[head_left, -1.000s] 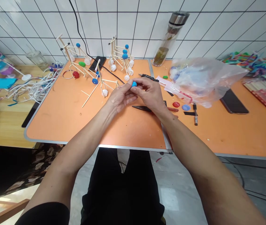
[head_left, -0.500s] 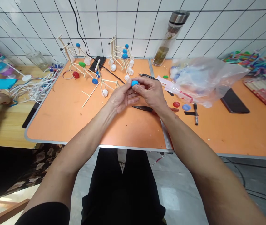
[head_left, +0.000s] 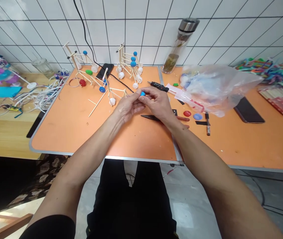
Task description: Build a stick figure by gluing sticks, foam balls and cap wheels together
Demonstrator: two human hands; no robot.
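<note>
The left hand (head_left: 128,107) and right hand (head_left: 157,103) together pinched a blue cap (head_left: 142,93) by their fingertips above the tabletop (head_left: 81,132), nearer its far edge; so slight a grip might let it slip toward the stick models (head_left: 129,66).

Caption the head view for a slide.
Left hand and right hand pinch a blue cap over orange table; stick-and-cap models stand behind, plastic bag at right.

Left hand (head_left: 126,107) and right hand (head_left: 157,104) pinch a blue cap (head_left: 142,93) above the orange table (head_left: 81,132).
</note>
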